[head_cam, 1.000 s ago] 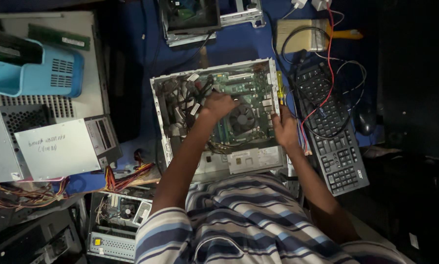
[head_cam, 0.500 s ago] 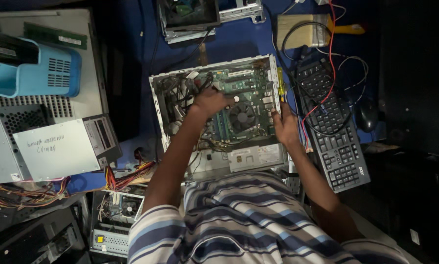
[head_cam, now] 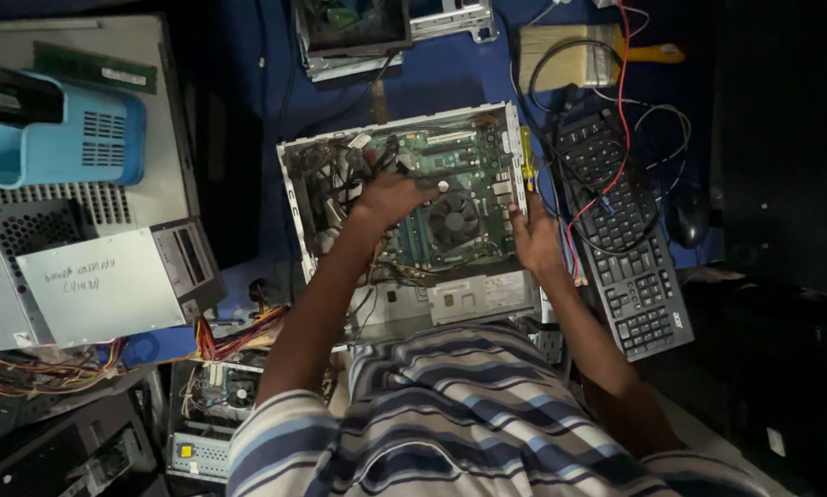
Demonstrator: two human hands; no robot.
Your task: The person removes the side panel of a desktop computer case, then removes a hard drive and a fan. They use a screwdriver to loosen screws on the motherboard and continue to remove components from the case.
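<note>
— Found the case (head_cam: pixel 487 299) where?
— Mid-bench, lid off, board (head_cam: pixel 450 156) face up, right in front of the striped shirt.
— Noticed any change over the last second?
— Saw the left hand (head_cam: pixel 390 195) slid a little off the fan (head_cam: pixel 455 219), toward the cables (head_cam: pixel 335 179). Probably meant work had moved to the wiring. Couldn't tell whether its fingers gripped anything. Found the right hand (head_cam: pixel 535 241) unmoved, fingers flat and open on the case's right rim, just below the screwdriver (head_cam: pixel 526 161).
— Counted what?
— One case in hand, one fan, one screwdriver, one keyboard (head_cam: pixel 634 276), one mouse (head_cam: pixel 688 216), one basket (head_cam: pixel 82 138) far left.
</note>
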